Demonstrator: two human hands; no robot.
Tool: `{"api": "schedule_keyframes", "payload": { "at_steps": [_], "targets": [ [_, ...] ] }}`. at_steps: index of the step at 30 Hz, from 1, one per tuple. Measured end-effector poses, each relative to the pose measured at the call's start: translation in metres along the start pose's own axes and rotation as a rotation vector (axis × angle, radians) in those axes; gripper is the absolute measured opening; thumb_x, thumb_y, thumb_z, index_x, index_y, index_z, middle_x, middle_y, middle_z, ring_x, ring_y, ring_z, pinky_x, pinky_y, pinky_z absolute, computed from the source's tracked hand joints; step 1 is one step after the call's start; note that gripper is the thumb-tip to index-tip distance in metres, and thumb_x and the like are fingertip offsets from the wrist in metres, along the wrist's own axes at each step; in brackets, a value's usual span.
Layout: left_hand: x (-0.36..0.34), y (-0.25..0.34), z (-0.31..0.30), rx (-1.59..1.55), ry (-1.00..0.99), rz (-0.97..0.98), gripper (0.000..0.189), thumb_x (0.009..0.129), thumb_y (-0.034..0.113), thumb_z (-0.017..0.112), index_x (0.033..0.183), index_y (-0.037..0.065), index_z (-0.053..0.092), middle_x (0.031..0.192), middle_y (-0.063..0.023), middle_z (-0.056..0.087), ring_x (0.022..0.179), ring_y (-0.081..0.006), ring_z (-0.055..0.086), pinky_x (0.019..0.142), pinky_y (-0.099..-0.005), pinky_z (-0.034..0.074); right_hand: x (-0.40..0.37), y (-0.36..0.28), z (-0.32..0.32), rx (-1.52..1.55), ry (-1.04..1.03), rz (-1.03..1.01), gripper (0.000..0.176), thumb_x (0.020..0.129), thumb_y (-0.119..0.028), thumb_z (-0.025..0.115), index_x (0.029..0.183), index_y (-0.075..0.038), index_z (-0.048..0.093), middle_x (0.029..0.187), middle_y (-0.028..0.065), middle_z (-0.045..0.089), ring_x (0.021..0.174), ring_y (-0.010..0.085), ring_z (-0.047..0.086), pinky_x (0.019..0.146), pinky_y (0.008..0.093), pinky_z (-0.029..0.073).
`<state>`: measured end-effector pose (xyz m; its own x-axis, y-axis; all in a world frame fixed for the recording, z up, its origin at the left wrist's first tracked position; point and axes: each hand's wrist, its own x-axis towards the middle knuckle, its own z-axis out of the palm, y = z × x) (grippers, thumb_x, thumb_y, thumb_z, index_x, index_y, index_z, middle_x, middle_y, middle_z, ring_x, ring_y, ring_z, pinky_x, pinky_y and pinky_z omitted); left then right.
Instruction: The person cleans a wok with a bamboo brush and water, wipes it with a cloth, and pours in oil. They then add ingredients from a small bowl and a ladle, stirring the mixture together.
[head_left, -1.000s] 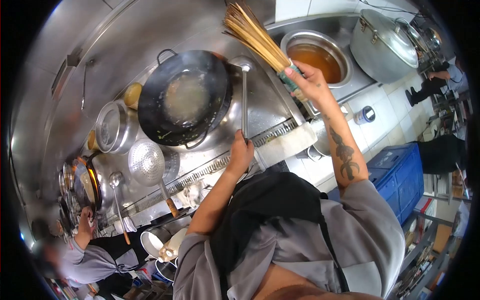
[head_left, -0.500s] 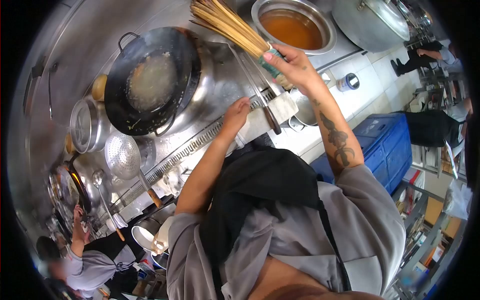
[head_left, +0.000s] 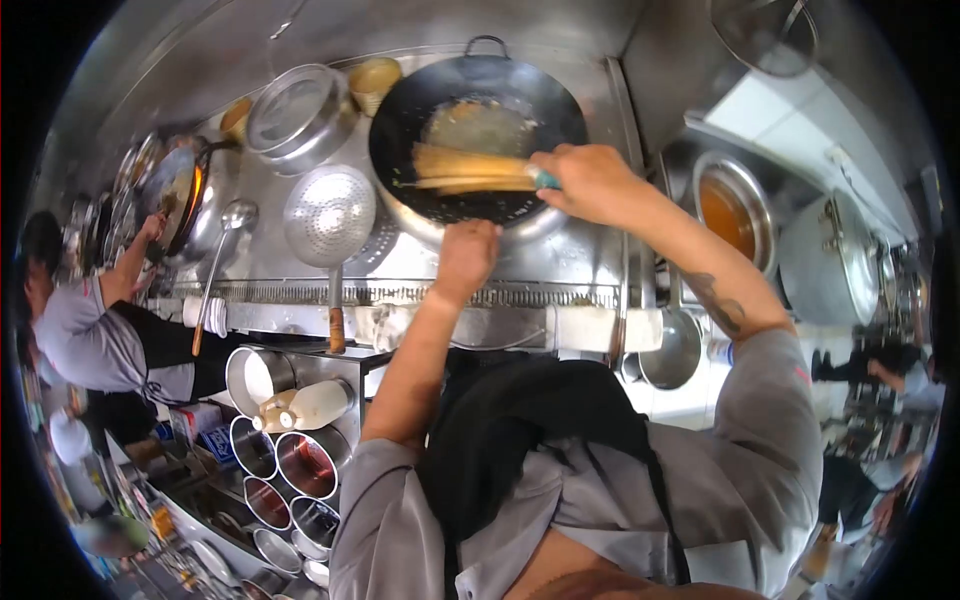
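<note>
A black wok (head_left: 395,125) with cloudy liquid and food bits in its bottom sits on the stove. My right hand (head_left: 592,182) is closed round the green-wrapped end of a bamboo wok brush (head_left: 478,168), whose bristles lie over the inside of the wok. At the wok's near rim, my left hand (head_left: 468,258) is closed where the near loop handle sits; the handle itself is hidden under the fingers.
Left of the wok lie a perforated skimmer (head_left: 330,215) and a ladle (head_left: 215,265), with a lidded steel pot (head_left: 295,115) behind. A bowl of amber liquid (head_left: 728,215) and a big pot (head_left: 825,260) stand right. Sauce containers (head_left: 305,465) and a co-worker (head_left: 90,330) are at left.
The view has turned toward the wok. My right hand has brought the brush from above the counter into the wok. My left hand has moved from the stove's front edge to the wok's rim.
</note>
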<state>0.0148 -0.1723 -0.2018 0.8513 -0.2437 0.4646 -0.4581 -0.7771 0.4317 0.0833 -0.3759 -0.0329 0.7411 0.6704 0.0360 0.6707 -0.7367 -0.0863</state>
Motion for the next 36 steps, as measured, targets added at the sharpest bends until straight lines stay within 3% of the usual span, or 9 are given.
{"api": "schedule_keyframes", "payload": {
  "at_steps": [2, 5, 12, 14, 17, 23, 28, 32, 36],
  "targets": [
    [0.003, 0.003, -0.007, -0.011, -0.027, -0.025, 0.018, 0.089, 0.017, 0.059, 0.076, 0.004, 0.057, 0.074, -0.0154, 0.062, 0.075, -0.0365, 0.060, 0.068, -0.0482, 0.044, 0.057, -0.004, 0.039, -0.064, -0.108, -0.157, 0.021, 0.080, -0.022, 0.064, 0.094, -0.007, 0.071, 0.086, 0.0157, 0.070, 0.084, 0.0333, 0.068, 0.075, 0.0454, 0.053],
    [-0.001, -0.003, -0.008, -0.050, -0.002, -0.056, 0.019, 0.089, 0.019, 0.060, 0.077, 0.004, 0.058, 0.074, -0.0148, 0.063, 0.075, -0.0361, 0.061, 0.070, -0.0472, 0.043, 0.140, -0.010, 0.102, -0.041, -0.180, 0.013, 0.025, 0.080, -0.029, 0.067, 0.090, -0.005, 0.070, 0.086, 0.0198, 0.069, 0.083, 0.0372, 0.068, 0.076, 0.0468, 0.053],
    [-0.003, -0.010, -0.008, -0.003, -0.129, -0.099, 0.019, 0.085, 0.022, 0.063, 0.078, 0.005, 0.062, 0.076, -0.0150, 0.066, 0.077, -0.0339, 0.064, 0.075, -0.0452, 0.045, 0.085, 0.001, 0.070, -0.157, -0.421, -0.020, 0.028, 0.081, -0.028, 0.064, 0.096, -0.006, 0.070, 0.088, 0.0205, 0.069, 0.085, 0.0390, 0.067, 0.079, 0.0476, 0.054],
    [-0.002, -0.013, -0.001, -0.005, -0.108, -0.106, 0.018, 0.084, 0.023, 0.065, 0.077, 0.006, 0.063, 0.073, -0.0136, 0.066, 0.075, -0.0327, 0.064, 0.074, -0.0442, 0.046, 0.098, 0.024, 0.067, -0.215, -0.487, 0.114, 0.029, 0.081, -0.027, 0.064, 0.101, -0.006, 0.069, 0.092, 0.0202, 0.069, 0.090, 0.0382, 0.067, 0.082, 0.0479, 0.053],
    [-0.006, -0.014, 0.001, -0.053, -0.090, -0.102, 0.018, 0.083, 0.023, 0.065, 0.077, 0.007, 0.063, 0.073, -0.0125, 0.066, 0.075, -0.0317, 0.064, 0.073, -0.0436, 0.045, 0.149, 0.058, 0.102, -0.184, -0.367, 0.370, 0.031, 0.082, -0.026, 0.062, 0.103, -0.005, 0.067, 0.095, 0.0206, 0.069, 0.094, 0.0377, 0.066, 0.085, 0.0483, 0.052],
    [-0.005, -0.020, -0.003, -0.077, -0.036, -0.068, 0.017, 0.083, 0.023, 0.065, 0.076, 0.008, 0.061, 0.072, -0.0108, 0.064, 0.074, -0.0302, 0.062, 0.073, -0.0424, 0.044, 0.092, 0.082, 0.098, -0.184, -0.355, 0.308, 0.034, 0.085, -0.026, 0.060, 0.106, 0.000, 0.063, 0.100, 0.0227, 0.068, 0.096, 0.0383, 0.066, 0.085, 0.0481, 0.052],
    [-0.003, -0.019, -0.005, -0.133, -0.036, -0.083, 0.016, 0.082, 0.020, 0.067, 0.075, 0.007, 0.061, 0.073, -0.0114, 0.064, 0.074, -0.0303, 0.062, 0.073, -0.0426, 0.043, 0.152, 0.084, 0.110, -0.195, -0.266, 0.454, 0.029, 0.085, -0.019, 0.055, 0.102, 0.002, 0.067, 0.099, 0.0232, 0.069, 0.095, 0.0352, 0.068, 0.085, 0.0437, 0.053],
    [-0.003, -0.023, -0.012, -0.128, -0.052, -0.084, 0.016, 0.081, 0.019, 0.068, 0.074, 0.007, 0.061, 0.072, -0.0117, 0.064, 0.075, -0.0304, 0.062, 0.073, -0.0430, 0.043, 0.090, 0.093, 0.125, -0.142, -0.110, 0.380, 0.032, 0.085, -0.031, 0.059, 0.105, -0.008, 0.068, 0.089, 0.0216, 0.069, 0.084, 0.0417, 0.066, 0.080, 0.0502, 0.053],
    [-0.003, -0.024, -0.015, -0.145, -0.039, -0.065, 0.016, 0.081, 0.019, 0.068, 0.074, 0.007, 0.060, 0.072, -0.0122, 0.064, 0.074, -0.0303, 0.062, 0.073, -0.0431, 0.043, 0.162, 0.103, 0.110, -0.004, -0.091, 0.396, 0.035, 0.083, -0.034, 0.064, 0.103, -0.006, 0.069, 0.096, 0.0202, 0.070, 0.092, 0.0385, 0.067, 0.082, 0.0462, 0.053]
  ]
}}
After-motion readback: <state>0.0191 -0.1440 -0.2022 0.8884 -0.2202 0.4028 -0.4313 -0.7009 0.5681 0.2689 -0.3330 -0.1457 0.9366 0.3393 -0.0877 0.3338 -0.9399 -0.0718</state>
